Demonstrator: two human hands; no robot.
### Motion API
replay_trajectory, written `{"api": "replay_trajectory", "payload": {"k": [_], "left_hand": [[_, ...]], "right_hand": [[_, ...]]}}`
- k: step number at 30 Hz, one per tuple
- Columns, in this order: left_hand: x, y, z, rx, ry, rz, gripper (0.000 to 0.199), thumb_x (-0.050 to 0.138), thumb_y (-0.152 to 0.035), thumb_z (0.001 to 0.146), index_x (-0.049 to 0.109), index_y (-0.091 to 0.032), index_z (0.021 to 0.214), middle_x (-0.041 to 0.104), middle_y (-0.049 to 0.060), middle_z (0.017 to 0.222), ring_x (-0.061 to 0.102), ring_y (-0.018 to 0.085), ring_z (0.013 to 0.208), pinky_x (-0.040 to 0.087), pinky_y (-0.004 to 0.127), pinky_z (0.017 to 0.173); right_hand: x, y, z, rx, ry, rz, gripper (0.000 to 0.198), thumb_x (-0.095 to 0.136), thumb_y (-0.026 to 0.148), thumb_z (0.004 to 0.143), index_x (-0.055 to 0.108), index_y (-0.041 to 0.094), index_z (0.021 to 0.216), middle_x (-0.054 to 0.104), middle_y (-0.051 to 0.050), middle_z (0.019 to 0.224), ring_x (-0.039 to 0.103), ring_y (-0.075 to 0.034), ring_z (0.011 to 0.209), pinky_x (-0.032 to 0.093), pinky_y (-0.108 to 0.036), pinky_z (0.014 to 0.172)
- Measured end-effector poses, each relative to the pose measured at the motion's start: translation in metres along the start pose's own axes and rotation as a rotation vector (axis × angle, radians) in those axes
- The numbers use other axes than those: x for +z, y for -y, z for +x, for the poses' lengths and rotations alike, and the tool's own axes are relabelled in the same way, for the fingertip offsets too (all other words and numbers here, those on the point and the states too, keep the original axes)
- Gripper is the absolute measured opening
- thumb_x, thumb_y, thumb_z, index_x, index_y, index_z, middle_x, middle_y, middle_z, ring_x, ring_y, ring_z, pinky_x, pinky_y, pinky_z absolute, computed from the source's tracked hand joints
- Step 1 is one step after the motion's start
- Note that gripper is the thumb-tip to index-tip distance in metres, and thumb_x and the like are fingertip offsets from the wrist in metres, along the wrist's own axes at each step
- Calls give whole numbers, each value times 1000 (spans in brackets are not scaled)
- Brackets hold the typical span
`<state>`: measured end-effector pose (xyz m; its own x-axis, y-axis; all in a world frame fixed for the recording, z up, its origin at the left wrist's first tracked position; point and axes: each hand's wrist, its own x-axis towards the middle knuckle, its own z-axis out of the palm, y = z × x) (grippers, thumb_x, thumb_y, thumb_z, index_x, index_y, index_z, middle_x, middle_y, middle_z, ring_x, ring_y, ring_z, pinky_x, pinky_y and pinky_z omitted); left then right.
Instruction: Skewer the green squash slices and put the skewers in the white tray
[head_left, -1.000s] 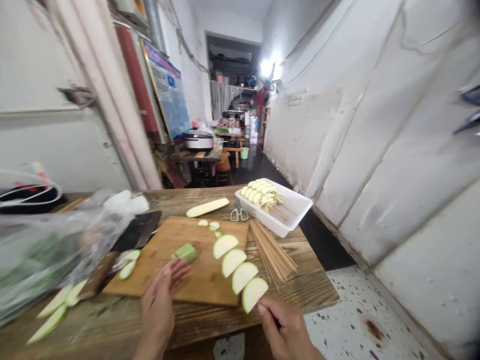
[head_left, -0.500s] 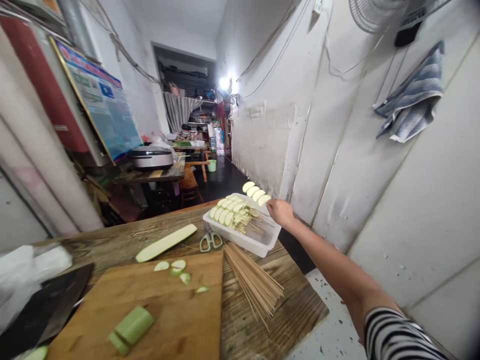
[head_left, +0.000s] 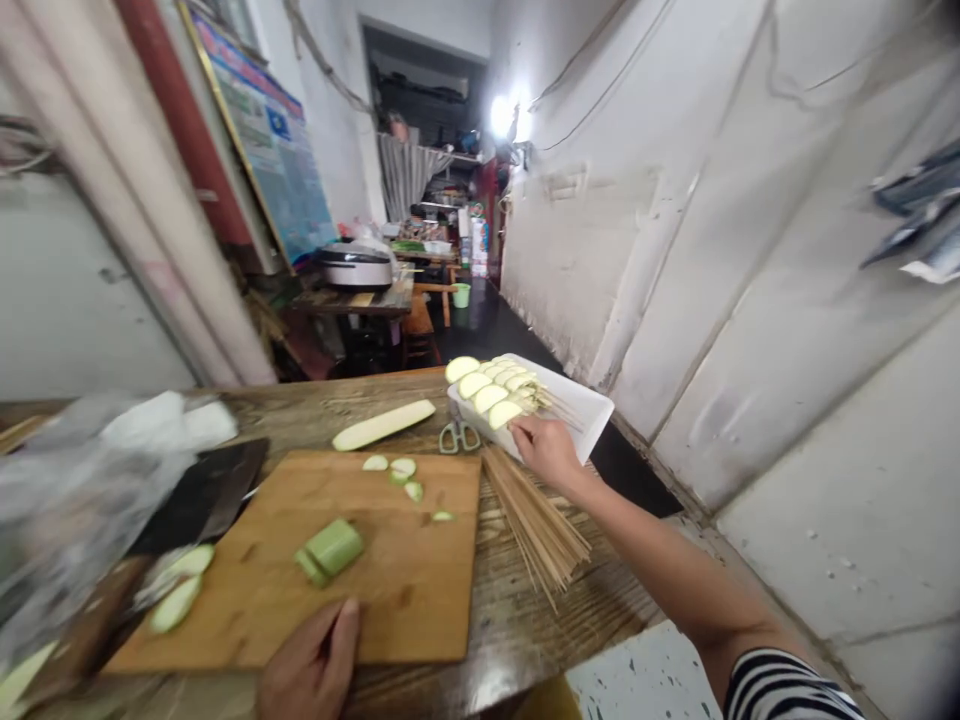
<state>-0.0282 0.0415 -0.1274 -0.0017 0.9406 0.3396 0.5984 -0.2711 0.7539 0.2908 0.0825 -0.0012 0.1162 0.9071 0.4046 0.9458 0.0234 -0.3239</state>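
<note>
My right hand (head_left: 547,450) pinches the end of a skewer of pale green zucchini slices (head_left: 491,398), held over the near left side of a white plastic tray (head_left: 596,405). More skewered slices (head_left: 517,372) lie in that tray. At the near edge of the wooden cutting board (head_left: 405,625), my left hand (head_left: 311,660) is closed, thumb against the curled fingers, with nothing visible in it. A cut zucchini chunk (head_left: 335,548) rests on the board just beyond it. Small offcuts (head_left: 403,467) lie toward the board's far edge.
Right of the board is a fanned bundle of bamboo skewers (head_left: 536,525). Scissors (head_left: 457,437) and a long peeled zucchini piece (head_left: 384,425) lie beyond the board. A dark cleaver (head_left: 232,490) and plastic bags (head_left: 67,500) are at the left. A wall stands at the right.
My right hand has brought the skewer of slices back from the tray's far right side to its near left side. My left hand has come into view. The camera view has shifted left.
</note>
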Motion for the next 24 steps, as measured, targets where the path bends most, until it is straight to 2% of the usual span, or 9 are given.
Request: {"api": "replay_trajectory", "payload": {"k": [5, 9, 13, 16, 18, 20, 24], "left_hand": [[2, -11, 4, 123, -18, 35, 24, 51, -37, 78, 66, -20, 73, 70, 6, 74, 64, 19, 70, 45, 27, 69], [3, -16, 3, 167, -13, 73, 25, 48, -34, 82, 64, -19, 70, 69, 6, 73, 63, 18, 69, 43, 26, 66], [3, -14, 2, 210, -9, 87, 26, 47, -32, 83, 61, -20, 65, 68, 6, 70, 62, 17, 66, 43, 26, 65], [5, -9, 3, 275, -36, 69, 24, 48, -32, 84, 61, -20, 68, 68, 4, 70, 62, 16, 65, 45, 24, 64], [6, -6, 3, 354, -93, 53, 25, 47, -33, 84, 62, -19, 69, 68, 4, 69, 63, 15, 64, 46, 24, 62], [6, -4, 4, 423, -144, 54, 26, 45, -33, 85, 62, -18, 72, 69, 4, 70, 64, 15, 63, 47, 23, 61], [2, -5, 4, 488, -156, 98, 27, 44, -34, 86, 63, -17, 75, 70, 4, 70, 65, 14, 63, 50, 23, 62]], "right_hand": [[42, 62, -42, -63, 250, -48, 24, 47, 23, 91, 69, 17, 83, 73, -6, 80, 64, -17, 72, 39, -24, 61], [68, 83, -55, -16, 341, -148, 26, 44, 24, 94, 67, 15, 89, 71, -7, 85, 65, -18, 75, 45, -27, 65], [73, 98, -54, 0, 398, -224, 23, 50, 32, 94, 62, 14, 99, 66, -4, 94, 64, -15, 79, 52, -34, 72], [59, 105, -48, -18, 420, -250, 24, 54, 34, 92, 61, 13, 100, 65, -4, 96, 63, -16, 82, 52, -35, 73], [38, 98, -37, -19, 400, -263, 27, 53, 37, 91, 61, 14, 101, 64, -5, 98, 63, -18, 86, 51, -37, 76], [10, 79, -17, 14, 348, -282, 30, 50, 39, 92, 59, 15, 107, 63, -6, 104, 61, -20, 95, 49, -40, 82], [-46, 12, 32, 178, 282, -348, 43, 51, 41, 91, 49, 14, 124, 55, -11, 120, 54, -25, 109, 42, -47, 91]]}}
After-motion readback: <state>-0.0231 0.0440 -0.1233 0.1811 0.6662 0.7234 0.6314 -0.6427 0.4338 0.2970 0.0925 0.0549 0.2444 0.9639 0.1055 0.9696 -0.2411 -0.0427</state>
